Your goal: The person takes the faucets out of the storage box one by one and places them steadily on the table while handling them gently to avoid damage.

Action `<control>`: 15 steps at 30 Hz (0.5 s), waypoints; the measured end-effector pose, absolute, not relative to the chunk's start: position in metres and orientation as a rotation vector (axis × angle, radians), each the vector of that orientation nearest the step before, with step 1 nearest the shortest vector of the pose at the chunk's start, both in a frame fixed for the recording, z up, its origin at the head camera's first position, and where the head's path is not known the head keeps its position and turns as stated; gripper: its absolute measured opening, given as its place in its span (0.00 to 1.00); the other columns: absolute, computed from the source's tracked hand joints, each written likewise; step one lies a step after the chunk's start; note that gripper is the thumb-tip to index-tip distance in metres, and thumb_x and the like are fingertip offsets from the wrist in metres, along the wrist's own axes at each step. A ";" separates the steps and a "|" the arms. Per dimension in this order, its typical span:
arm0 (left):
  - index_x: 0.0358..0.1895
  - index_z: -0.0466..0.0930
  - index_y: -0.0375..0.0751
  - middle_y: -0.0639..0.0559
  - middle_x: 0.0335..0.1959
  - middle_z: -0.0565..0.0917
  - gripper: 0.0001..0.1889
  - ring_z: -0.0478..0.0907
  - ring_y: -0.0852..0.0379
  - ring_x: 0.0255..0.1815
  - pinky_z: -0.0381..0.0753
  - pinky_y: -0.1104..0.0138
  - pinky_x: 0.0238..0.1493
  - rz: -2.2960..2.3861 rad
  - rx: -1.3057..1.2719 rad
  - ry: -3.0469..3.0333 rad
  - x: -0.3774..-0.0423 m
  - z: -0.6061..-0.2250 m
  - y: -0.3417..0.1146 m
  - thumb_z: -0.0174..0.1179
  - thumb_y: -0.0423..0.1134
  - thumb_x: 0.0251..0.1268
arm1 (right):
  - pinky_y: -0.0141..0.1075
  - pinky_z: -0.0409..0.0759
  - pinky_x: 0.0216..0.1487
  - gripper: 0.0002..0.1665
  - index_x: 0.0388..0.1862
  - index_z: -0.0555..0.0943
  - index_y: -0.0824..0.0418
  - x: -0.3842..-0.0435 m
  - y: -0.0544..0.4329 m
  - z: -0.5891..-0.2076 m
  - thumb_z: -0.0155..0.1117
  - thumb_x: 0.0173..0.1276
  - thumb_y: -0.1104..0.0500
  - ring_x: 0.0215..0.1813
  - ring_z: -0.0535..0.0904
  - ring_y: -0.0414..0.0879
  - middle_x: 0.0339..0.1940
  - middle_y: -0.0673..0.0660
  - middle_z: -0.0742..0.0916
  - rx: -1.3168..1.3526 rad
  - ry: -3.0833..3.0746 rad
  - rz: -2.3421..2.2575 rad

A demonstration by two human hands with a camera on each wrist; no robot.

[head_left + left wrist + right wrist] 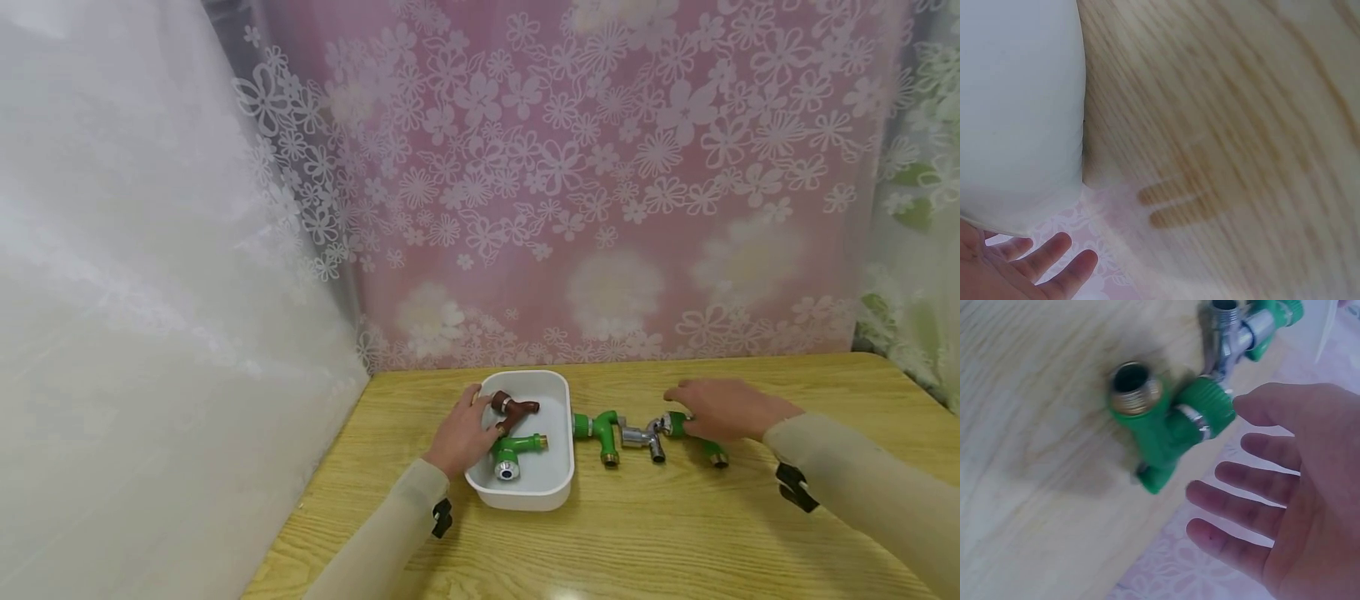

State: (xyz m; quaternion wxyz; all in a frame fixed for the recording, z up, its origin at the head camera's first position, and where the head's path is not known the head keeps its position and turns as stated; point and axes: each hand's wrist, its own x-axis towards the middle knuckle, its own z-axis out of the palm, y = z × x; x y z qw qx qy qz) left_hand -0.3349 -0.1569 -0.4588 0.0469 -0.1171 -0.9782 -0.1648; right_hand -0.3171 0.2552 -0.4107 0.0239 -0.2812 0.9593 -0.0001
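Observation:
A white plastic tub (567, 467) holds a brown tap (514, 410) and a green tap (510, 454). At its left rim is my left hand (461, 433), thumb over the inside beside the two taps. Its fingers (1047, 256) extend loosely outside the tub wall in the left wrist view. My right hand (723, 408) hovers over another green tap (1160, 431), fingers spread and relaxed, thumb tip right by the green knob. Left of this tap lie a chrome tap (637, 436) and one more green tap (600, 429), in a row up to the tub.
Everything stands on a wood-grain table (637, 542). A pink floral curtain (600, 208) hangs behind its back edge, and a pale sheet (150, 333) hangs along the left side.

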 end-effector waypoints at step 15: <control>0.73 0.68 0.45 0.46 0.80 0.57 0.31 0.64 0.43 0.76 0.72 0.47 0.69 -0.517 -0.357 -2.988 -0.334 -0.458 -0.158 0.57 0.53 0.71 | 0.58 0.80 0.55 0.23 0.60 0.81 0.58 -0.313 0.203 -0.377 0.69 0.68 0.53 0.60 0.80 0.62 0.60 0.64 0.83 -0.958 2.846 -0.010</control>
